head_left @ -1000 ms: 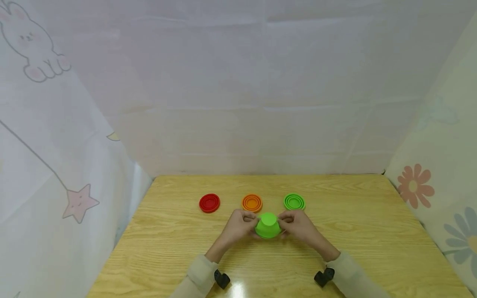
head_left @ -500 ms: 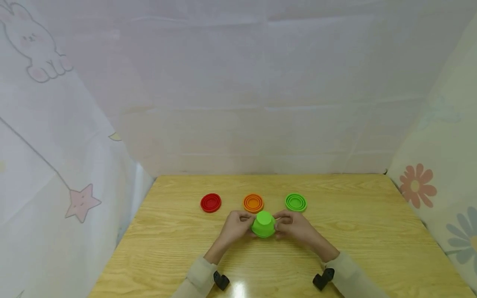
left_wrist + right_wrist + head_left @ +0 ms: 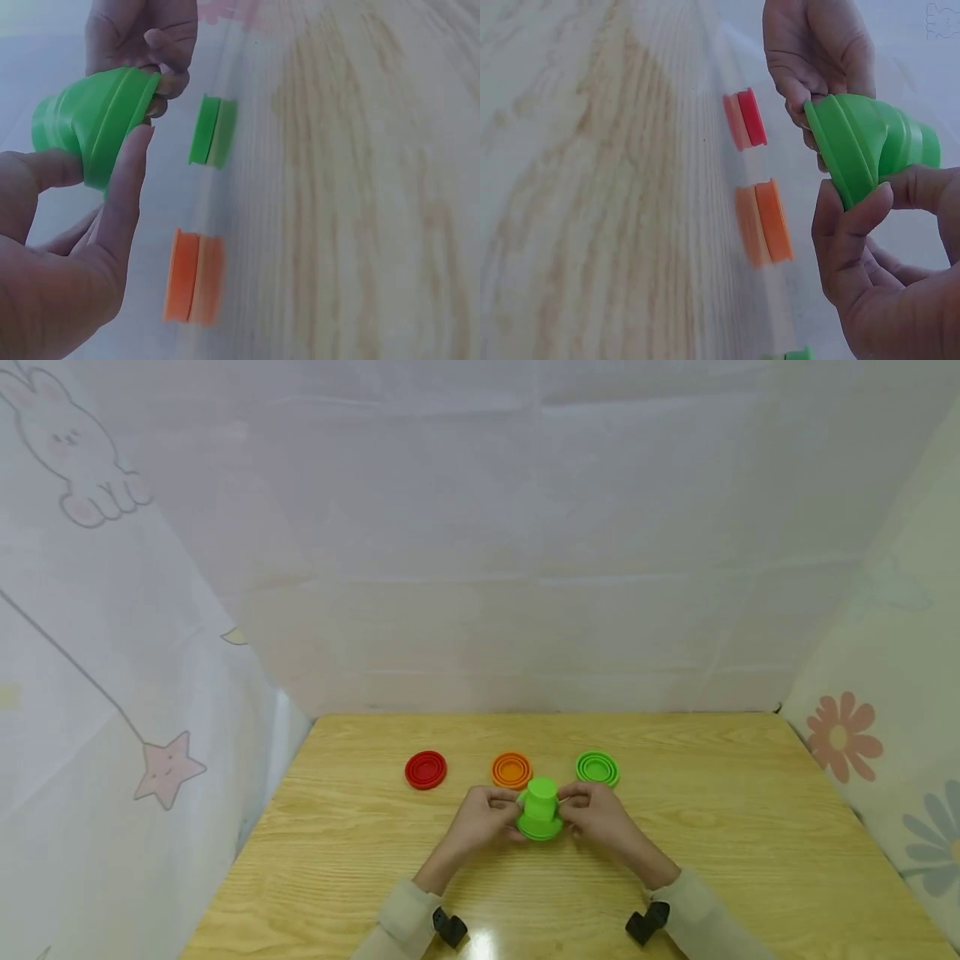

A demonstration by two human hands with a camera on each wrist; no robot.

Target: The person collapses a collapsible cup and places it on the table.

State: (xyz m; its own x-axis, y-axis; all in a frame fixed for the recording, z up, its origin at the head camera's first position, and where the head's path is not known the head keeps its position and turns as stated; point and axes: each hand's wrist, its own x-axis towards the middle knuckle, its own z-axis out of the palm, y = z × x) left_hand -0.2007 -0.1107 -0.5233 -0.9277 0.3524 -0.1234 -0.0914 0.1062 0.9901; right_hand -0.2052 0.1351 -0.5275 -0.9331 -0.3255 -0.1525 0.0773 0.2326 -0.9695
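Note:
A bright green collapsible cup [image 3: 540, 817] is held bottom-up between both hands, above the front middle of the table. Its narrow base section stands out from the wide rim, and the wall is dented and bent at one side [image 3: 870, 142]. My left hand [image 3: 483, 817] pinches the cup from the left, thumb on the wall and fingers at the rim. From the opposite side my right hand [image 3: 600, 817] pinches it, with thumb and index finger pressing the wall just above the rim, as the right wrist view shows. The cup's inside is hidden.
Behind the hands, three flattened collapsible cups lie in a row on the wooden table [image 3: 360, 860]: a red one [image 3: 426, 770], an orange one [image 3: 512, 771] and a green one [image 3: 597, 769]. A pale patterned cloth [image 3: 525, 568] hangs behind the table and along its sides.
The held cup has gone from a low dome to a taller stepped shape, its base section drawn out. The right fingers have shifted along its wall. The flattened cups stay in place.

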